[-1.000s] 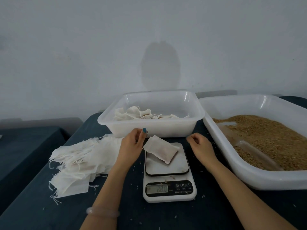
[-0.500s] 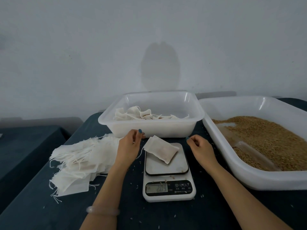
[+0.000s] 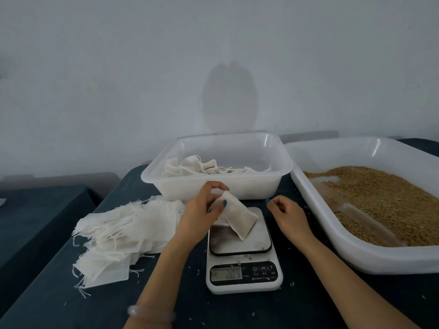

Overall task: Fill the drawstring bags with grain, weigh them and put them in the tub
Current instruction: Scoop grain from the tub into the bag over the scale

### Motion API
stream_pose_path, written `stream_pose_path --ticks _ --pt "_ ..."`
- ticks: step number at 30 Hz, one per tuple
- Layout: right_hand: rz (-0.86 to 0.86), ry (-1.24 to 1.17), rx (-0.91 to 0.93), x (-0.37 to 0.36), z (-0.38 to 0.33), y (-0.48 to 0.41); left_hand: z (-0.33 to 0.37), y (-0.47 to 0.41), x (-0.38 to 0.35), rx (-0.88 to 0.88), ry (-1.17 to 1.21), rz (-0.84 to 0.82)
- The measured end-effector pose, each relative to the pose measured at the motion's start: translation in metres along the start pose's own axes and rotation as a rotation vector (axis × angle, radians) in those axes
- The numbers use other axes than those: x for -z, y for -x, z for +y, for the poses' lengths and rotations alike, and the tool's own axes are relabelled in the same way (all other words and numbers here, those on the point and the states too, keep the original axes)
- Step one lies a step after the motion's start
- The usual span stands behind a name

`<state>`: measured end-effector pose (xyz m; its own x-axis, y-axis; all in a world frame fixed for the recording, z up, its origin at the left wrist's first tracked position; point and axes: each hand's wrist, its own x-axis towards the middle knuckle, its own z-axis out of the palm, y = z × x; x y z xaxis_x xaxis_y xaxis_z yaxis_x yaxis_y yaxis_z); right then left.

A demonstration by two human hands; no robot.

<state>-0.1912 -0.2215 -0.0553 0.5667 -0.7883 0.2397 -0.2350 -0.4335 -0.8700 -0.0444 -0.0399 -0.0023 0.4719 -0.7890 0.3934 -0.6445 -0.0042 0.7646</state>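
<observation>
A filled white drawstring bag (image 3: 240, 217) hangs tilted over the platform of the white kitchen scale (image 3: 244, 276); its lower corner is at the platform. My left hand (image 3: 199, 214) pinches the bag's upper end between thumb and fingers. To the right of the scale, my right hand (image 3: 287, 214) hovers above the table with loosely curled fingers and nothing visible in them. Just behind the scale stands the white tub (image 3: 213, 188), with several filled bags (image 3: 202, 167) lying in its left part. The scale's display is lit; its digits are blurred.
A pile of empty drawstring bags (image 3: 123, 231) lies left of the scale on the dark tablecloth. On the right, a large white tray (image 3: 356, 255) holds brown grain (image 3: 380, 198) and a clear scoop (image 3: 361, 217). Loose grains dot the cloth. A wall rises close behind.
My left hand has moved right from beside the bag and taken hold of its upper end, raising that end off the scale. The right hand has barely moved.
</observation>
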Motion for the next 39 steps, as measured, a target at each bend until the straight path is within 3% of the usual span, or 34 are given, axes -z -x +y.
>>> stream_pose_path --ticks 8,12,16,21,22,24,33,37,39 --pt "-0.005 0.016 -0.012 -0.001 0.001 -0.002 0.046 -0.027 -0.004 -0.092 0.011 -0.114" --pt "-0.014 0.014 -0.023 -0.001 0.002 -0.002 0.061 -0.07 -0.003 -0.086 0.048 0.054" --pt "-0.016 0.011 -0.033 -0.003 0.003 -0.003 0.051 -0.12 0.0 0.159 0.195 0.165" --pt "-0.02 0.029 -0.033 -0.003 0.003 -0.003 0.034 -0.152 -0.006 0.57 0.281 0.062" --pt "-0.02 0.024 -0.031 -0.003 0.004 -0.002 0.031 -0.155 -0.008 0.607 0.134 0.007" --pt "-0.022 0.02 -0.029 -0.003 0.004 -0.002 0.033 -0.155 -0.009 0.673 0.191 0.037" --pt "-0.027 0.025 -0.023 -0.002 0.003 -0.001 0.042 -0.142 0.014 0.6 0.018 -0.083" --pt "-0.024 0.022 -0.026 -0.002 0.003 -0.002 0.051 -0.121 0.063 0.462 -0.023 -0.031" --pt "-0.026 0.028 -0.023 -0.002 0.003 -0.002 0.053 -0.1 0.096 0.453 -0.216 -0.016"
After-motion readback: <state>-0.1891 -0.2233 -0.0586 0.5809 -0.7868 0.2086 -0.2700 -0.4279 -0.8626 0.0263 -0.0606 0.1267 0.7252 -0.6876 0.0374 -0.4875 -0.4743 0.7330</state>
